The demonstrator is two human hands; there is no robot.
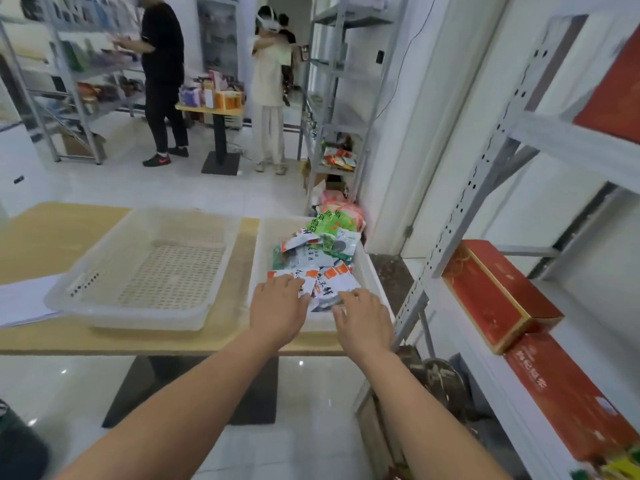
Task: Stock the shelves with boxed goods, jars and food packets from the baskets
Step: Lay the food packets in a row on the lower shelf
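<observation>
Both forearms reach forward over the near edge of the bench (52, 237).

Left hand (278, 303): palm down, fingers spread and fairly straight, lying flat on a white-and-orange packet (306, 276) at the near end of the right basket (259, 251). Nothing gripped.

Right hand (363, 320): just beside the left, over the basket's near right corner. Fingers loosely bent, tips touching a grey-white packet (325, 301). I cannot tell whether my thumb pinches it.

Packets: a loose heap fills the right basket, with white-and-orange ones nearest me, grey-white ones in the middle and green packets (329, 220) at the far end. They overlap, so no count is possible.

Left basket (145, 271): clear plastic with a perforated floor, just beside the right one on the same bench. Paper (24, 299) lies at its left, partly under its corner.

Shelf (568, 142): on my right, near the bench end. A red box (498, 292) lies on the middle level, and a second red box (568, 393) lies nearer me, its end touching the first.
</observation>
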